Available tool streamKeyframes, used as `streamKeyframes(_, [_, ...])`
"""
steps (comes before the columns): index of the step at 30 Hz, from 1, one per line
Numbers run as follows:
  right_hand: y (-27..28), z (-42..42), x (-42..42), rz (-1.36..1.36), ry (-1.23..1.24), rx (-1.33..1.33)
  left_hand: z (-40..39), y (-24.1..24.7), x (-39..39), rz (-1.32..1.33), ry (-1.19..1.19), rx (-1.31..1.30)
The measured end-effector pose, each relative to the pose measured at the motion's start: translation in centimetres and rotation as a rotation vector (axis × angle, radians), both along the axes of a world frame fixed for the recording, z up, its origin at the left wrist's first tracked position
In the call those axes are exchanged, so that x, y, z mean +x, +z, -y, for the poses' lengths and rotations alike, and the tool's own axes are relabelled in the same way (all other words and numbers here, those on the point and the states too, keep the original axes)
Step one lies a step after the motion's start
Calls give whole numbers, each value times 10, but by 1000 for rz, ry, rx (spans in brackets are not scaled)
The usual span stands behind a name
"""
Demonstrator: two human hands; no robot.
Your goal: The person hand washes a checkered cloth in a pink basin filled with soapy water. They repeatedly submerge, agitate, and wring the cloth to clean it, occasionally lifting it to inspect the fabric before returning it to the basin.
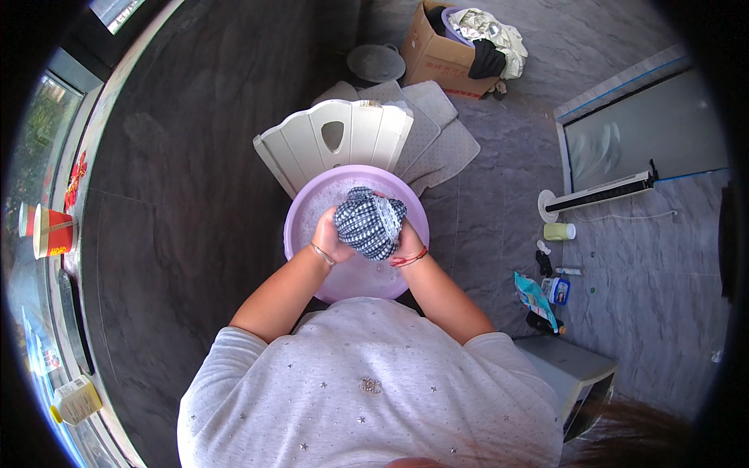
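Between my two hands is a bunched, dark-and-white checked cloth point(366, 228) with a strip of white lace trim. My left hand point(331, 238) grips its left side; a silver bangle circles that wrist. On the cloth's right side, my right hand point(408, 241) holds it, with a red cord bracelet at the wrist. Some fingers are hidden behind the fabric. Both hands are over a round pink-lilac plastic basin point(291, 234) that holds sudsy water point(316, 202).
Beyond the basin stand a white slatted plastic panel point(363, 134) and grey mats point(450, 146). Farther off, a cardboard box point(436, 61) holds laundry point(497, 41). A tower fan point(597, 193) and bottles line the right side. Paper cups point(54, 231) sit on the left sill.
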State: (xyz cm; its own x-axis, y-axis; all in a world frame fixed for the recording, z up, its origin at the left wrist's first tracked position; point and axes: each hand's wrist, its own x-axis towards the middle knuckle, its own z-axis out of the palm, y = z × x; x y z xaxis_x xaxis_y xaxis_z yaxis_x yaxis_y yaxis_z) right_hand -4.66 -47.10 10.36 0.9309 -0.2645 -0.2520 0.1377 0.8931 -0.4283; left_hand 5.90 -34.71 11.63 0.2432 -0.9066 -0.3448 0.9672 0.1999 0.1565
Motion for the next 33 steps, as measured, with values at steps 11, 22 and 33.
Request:
streamKeyframes(11, [26, -1, 0, -216, -361, -1031, -25, 15, -15, 33, -30, 225])
streamKeyframes(22, [63, -29, -6, -31, -182, -1665, -10, -16, 2, 17, 34, 99])
streamKeyframes(33, [16, -36, 3, -185, -413, -1249, 13, 25, -13, 536, 502, 485])
